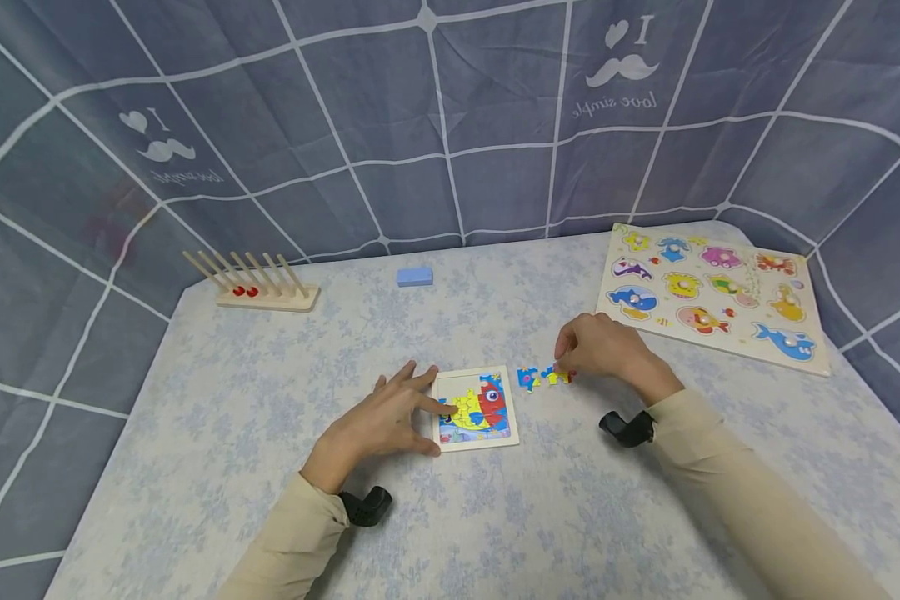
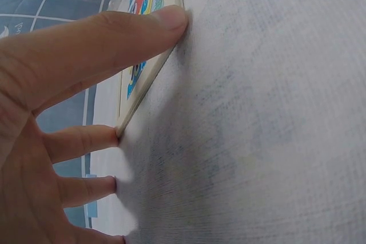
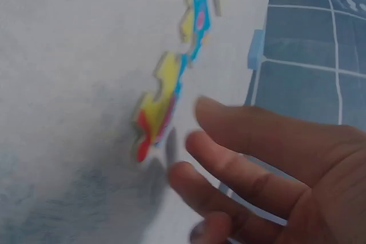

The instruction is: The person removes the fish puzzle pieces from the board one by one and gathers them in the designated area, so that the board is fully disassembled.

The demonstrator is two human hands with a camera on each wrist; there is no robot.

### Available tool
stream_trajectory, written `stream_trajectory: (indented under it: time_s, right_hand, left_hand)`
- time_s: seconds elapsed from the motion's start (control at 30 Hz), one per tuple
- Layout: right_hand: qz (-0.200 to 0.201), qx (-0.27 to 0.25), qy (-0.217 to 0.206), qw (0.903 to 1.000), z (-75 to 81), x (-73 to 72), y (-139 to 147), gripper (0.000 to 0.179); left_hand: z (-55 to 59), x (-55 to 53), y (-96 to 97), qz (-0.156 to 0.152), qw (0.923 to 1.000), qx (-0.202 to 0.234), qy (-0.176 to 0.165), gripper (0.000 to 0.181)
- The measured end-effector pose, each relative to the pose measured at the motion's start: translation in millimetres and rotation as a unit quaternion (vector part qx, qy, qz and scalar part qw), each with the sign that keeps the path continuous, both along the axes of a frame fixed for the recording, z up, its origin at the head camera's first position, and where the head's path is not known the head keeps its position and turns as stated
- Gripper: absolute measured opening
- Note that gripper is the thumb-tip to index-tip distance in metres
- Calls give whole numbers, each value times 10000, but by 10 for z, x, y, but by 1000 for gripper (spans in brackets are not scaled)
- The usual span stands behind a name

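Hands: 2, well apart. Left hand (image 1: 390, 417) spread, thumb and one fingertip touching the frame of the puzzle (image 1: 487, 408), another finger reaching over its fish picture. Puzzle count: 1, lying on the surface (image 1: 270, 392) just right of the left hand; its upper-left recess is unfilled.

Right hand (image 1: 603, 346): fingers loosely bent, grasping nothing; right wrist view shows a gap to the nearer piece. Loose pieces: 2. First piece (image 1: 528, 379) lies between the hands, beside the frame; second piece (image 3: 151, 110) just beside the right fingertips, slightly blurred.

Wrist straps: 2, black, one per arm. Picture board (image 1: 663, 304): 1, beyond and right of the right hand, roughly eleven sea-animal shapes. Blue block (image 1: 415, 277): 1, beyond the left hand. Peg rack (image 1: 266, 303): 1, farther left, 2 red beads; pegs several.

Curtain (image 1: 502, 92) beyond both hands: "I", heart, moustache, "love simple", mirrored; print seen twice.
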State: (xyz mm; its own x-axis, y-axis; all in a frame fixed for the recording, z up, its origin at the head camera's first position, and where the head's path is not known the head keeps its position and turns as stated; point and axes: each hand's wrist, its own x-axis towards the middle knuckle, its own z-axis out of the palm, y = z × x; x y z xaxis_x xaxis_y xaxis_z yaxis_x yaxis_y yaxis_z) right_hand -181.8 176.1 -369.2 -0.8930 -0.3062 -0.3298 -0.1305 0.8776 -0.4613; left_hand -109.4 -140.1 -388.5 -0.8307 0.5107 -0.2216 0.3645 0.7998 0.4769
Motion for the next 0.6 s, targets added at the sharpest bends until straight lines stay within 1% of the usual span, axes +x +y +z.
stream_trajectory:
  time_s: [0.03,0.1,0.2,0.27,0.33,0.43,0.5,0.6]
  right_hand:
    - [43,-15,95,9999,11,-2,-20,6]
    - [192,-252,226,9992,26,-5,-91,3]
    - [703,-792,304,9939,-1,2,-263,9]
    - [1041,-966,283,9895,-38,20,-393,16]
    - [1190,-884,256,9886,-75,48,-515,23]
    - [1209,-492,390,9907,-105,85,-643,29]
    - [1186,-267,524,9912,-106,101,-690,29]
    - [1272,-52,836,9883,-102,117,-724,27]
  left_hand:
    - [2,0,2,-7,10000,3,11,57]
    - [3,-4,6,-2,10000,4,0,57]
    - [1,1,-3,9,10000,-9,-10,56]
    - [-7,1,-7,-4,10000,-14,-29,56]
    - [-16,2,-10,-35,10000,-17,-31,56]
    - [-20,-3,-8,-84,10000,-27,-20,56]
    - [-16,-7,-6,-84,10000,-47,-16,56]
    - [-8,-16,-3,-74,9999,-75,-11,56]
